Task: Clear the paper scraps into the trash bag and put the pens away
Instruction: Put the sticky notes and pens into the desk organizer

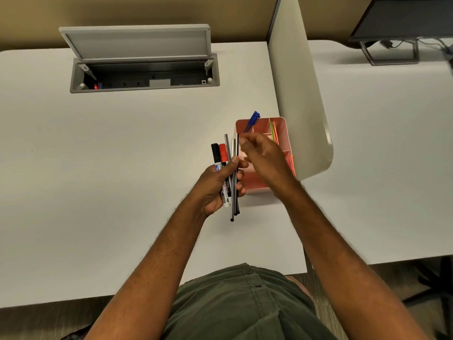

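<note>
Pens (231, 177) stood bunched in your left hand (218, 185), which was wrapped around them above the desk (122, 168), just beside the pink organizer (282, 128) near the desk's right edge. The bundle held a black-capped marker (215, 153), a red-capped marker (223, 153) and several thin grey and black pens, tips pointing down toward you. Your right hand (263, 155) hovered over the organizer with its fingers loosely curled; it was blurred, so you could not tell whether it pinched anything. Blue pens (252, 121) already leaned in the organizer's far left compartment, and bright green and orange sheets (274, 132) stood in the slot to the right.

You had wide bare room to the left and toward the near edge of the desk. On the right the organizer sat close against a curved white divider (301, 106), leaving little room on that side.

At the far edge a grey cable hatch (144, 72) stood open with its lid (137, 41) tilted up. Beyond the divider lay a second white surface carrying a dark monitor (404, 18) on a metal stand (389, 54). A tan wall panel ran behind.
</note>
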